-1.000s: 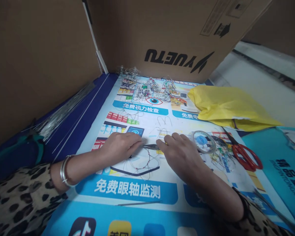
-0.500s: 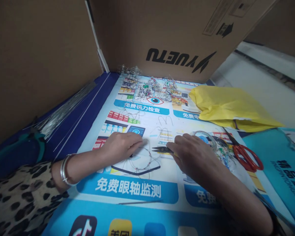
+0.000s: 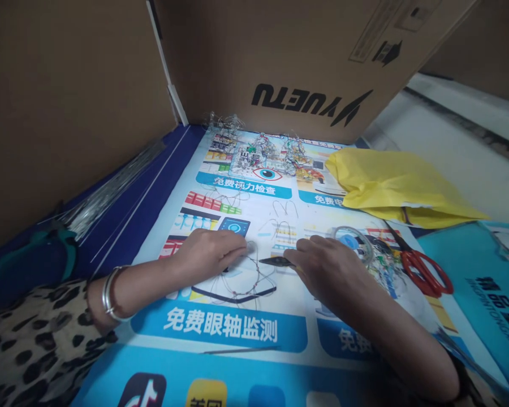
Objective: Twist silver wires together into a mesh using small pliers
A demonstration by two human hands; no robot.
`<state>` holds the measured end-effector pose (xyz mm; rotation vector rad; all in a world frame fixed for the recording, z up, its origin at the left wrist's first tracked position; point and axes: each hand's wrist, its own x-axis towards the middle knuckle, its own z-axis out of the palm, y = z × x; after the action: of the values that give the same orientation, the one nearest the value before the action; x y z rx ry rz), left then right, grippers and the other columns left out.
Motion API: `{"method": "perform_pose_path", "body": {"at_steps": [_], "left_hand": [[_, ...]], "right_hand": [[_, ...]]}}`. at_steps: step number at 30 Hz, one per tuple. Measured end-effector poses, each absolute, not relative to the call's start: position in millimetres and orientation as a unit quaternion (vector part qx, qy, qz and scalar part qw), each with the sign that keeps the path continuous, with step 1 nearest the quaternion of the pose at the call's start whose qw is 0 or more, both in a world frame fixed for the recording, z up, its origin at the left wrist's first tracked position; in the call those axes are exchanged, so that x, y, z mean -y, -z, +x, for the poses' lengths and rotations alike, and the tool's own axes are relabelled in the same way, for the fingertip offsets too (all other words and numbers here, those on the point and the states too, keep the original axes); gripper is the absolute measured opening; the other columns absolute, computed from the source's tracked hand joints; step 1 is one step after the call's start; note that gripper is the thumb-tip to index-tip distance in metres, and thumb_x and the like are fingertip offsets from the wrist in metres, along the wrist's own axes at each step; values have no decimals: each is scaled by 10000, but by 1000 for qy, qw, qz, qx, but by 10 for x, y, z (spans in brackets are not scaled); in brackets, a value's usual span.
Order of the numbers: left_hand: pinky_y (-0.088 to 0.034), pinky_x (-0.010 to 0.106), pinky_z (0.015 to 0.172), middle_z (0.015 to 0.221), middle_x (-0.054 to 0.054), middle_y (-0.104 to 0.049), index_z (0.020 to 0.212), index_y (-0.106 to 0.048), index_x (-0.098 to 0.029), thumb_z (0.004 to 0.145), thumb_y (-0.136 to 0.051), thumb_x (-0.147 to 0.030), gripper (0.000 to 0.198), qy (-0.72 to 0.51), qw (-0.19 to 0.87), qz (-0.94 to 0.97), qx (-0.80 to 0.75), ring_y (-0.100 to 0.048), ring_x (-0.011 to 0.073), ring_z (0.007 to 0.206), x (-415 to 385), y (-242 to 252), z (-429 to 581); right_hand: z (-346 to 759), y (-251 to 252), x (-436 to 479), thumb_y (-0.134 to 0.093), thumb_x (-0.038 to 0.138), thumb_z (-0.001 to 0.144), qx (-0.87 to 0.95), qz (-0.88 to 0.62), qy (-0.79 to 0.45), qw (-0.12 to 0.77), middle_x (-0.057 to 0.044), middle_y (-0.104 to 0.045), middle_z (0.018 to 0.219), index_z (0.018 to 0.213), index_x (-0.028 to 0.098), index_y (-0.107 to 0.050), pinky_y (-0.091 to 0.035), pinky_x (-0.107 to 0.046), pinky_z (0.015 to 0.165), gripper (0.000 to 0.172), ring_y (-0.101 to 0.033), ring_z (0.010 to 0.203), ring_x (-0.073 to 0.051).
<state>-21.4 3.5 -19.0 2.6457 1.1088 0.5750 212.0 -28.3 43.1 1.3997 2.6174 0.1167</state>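
My left hand (image 3: 214, 251) is closed in a pinch on a loop of thin wire (image 3: 258, 274) that has small knots or beads along it. The loop hangs down over the printed sheet, and my fingers hide its upper left part. In my right hand (image 3: 328, 265) is a pair of pliers (image 3: 276, 262), its narrow dark jaws pointing left at the right side of the loop. The jaws look closed; whether they touch the wire I cannot tell. Bent wire pieces (image 3: 285, 217) lie just beyond, between my hands.
Scissors with red handles (image 3: 428, 274) and a roll of clear tape (image 3: 356, 243) lie to the right, near a yellow bag (image 3: 398, 183). Tangled wire pieces (image 3: 275, 152) sit at the back by a cardboard box (image 3: 288, 56). At left are teal-handled pliers (image 3: 70, 254) and straight wires (image 3: 114, 189).
The plier jaws have closed, and my right hand has turned slightly. My left hand has stayed almost still on the wire loop.
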Motion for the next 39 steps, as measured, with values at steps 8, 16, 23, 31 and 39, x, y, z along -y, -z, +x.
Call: {"method": "perform_pose_path", "body": {"at_steps": [8,16,23,31,39], "left_hand": [[-428,212,602,821,-1,-681,912,-631,-222,920,-394,-326,260,-196,108,909,-350,-624,127,767,-44,182,-221],[-402,212,549,812,-4,-662,954,-628,-239,907,-420,-272,216,-181,99,916,-343,-608,127,723,-41,191,-237],[-416,201,551,805,-1,-663,933,-634,-226,909,-395,-258,242,-205,96,916,-331,-609,116,710,-49,203,-245],[-448,205,595,807,6,-678,929,-624,-209,913,-402,-295,239,-206,94,902,-368,-624,119,732,-46,215,-254],[-438,225,573,752,10,-666,860,-619,-187,915,-393,-301,260,-215,61,900,-375,-625,134,689,-38,202,-286]], "right_hand": [[2102,-460,283,-498,94,790,-881,465,-54,72,-15,-560,681,737,204,-589,-219,-285,569,153,-435,639,-144],[2123,-445,287,-499,99,788,-884,460,-69,47,-4,-545,657,709,203,-569,-202,-285,568,148,-408,620,-135],[2124,-412,258,-482,91,793,-884,460,-49,64,-16,-555,675,729,198,-575,-202,-283,568,156,-414,628,-139],[2137,-332,240,-465,91,809,-878,472,-49,68,-22,-563,702,777,210,-599,-193,-290,560,183,-430,660,-152],[2170,-221,184,-471,109,815,-886,458,-73,26,-22,-546,706,825,212,-613,-214,-283,587,176,-419,677,-155]]}}
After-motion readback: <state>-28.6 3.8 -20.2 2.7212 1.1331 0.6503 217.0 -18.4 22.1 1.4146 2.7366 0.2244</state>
